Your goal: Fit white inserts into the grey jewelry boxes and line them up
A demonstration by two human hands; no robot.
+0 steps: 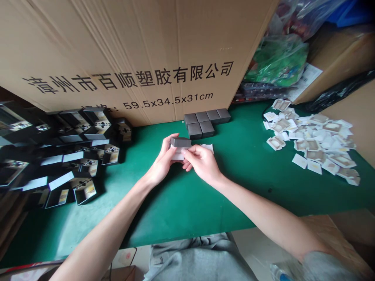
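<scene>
Both hands meet over the middle of the green table around a small dark box [181,142] with a pale inside; its lid appears raised. My left hand [163,160] wraps the box from the left, thumb along its front. From the right, my right hand [202,160] has its thumb and fingers pinched at the box's pale front part. Whether a separate insert sits in those fingers is hidden. Just behind my right hand lies a white piece [208,148]. Several closed dark boxes [200,128] stand grouped beyond the hands.
Many open black boxes [84,187] are stacked on the left of the green table [187,210]. A heap of white inserts [316,136] lies at right. A large printed carton [140,50] blocks the back; plastic bags [278,58] rest beside it.
</scene>
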